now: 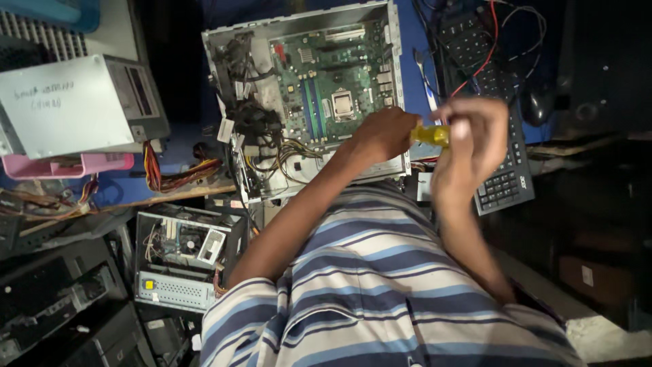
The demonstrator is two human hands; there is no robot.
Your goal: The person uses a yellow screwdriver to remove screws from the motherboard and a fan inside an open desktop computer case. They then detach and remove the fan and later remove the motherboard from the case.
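An open desktop computer case (pixel 224 41) lies on a blue table, its green motherboard (pixel 333 81) and a bundle of black cables (pixel 255 119) exposed. Over the case's near right corner, my left hand (pixel 384 132) is closed around a yellow-handled tool (pixel 430 135). My right hand (pixel 475 136) is raised just to the right of it, fingers curled at the handle's other end. The tool's tip is hidden behind the hands. My striped shirt fills the lower middle of the view.
A black keyboard (pixel 506 183) and a mouse (pixel 538 103) lie right of the case, with red and black wires above. A grey power supply (pixel 75 102) sits at left over a pink tray (pixel 41 165). Several opened computer units (pixel 180 258) stand on the floor at lower left.
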